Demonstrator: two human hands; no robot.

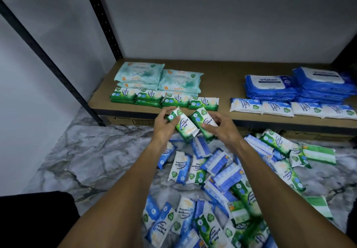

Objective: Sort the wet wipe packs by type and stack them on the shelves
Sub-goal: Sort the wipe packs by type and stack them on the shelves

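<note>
My left hand [164,126] grips a green pine wipe pack [184,127] and my right hand [220,128] grips a second green pack [201,121] beside it, both just in front of the shelf's front edge. On the brown shelf board [222,77] a row of green packs [164,99] lies at the left front, with pale teal packs [158,77] stacked behind. At the right front lies a row of blue and white packs [289,108], with large dark blue packs [301,85] stacked behind. A loose heap of green and blue packs [222,189] covers the floor below my arms.
Black metal shelf uprights [104,25] rise at the left, with a slanted brace [48,60] in front. The floor is grey marble [87,160]. A dark object [34,218] sits at the lower left. A cardboard box [131,120] lies under the shelf.
</note>
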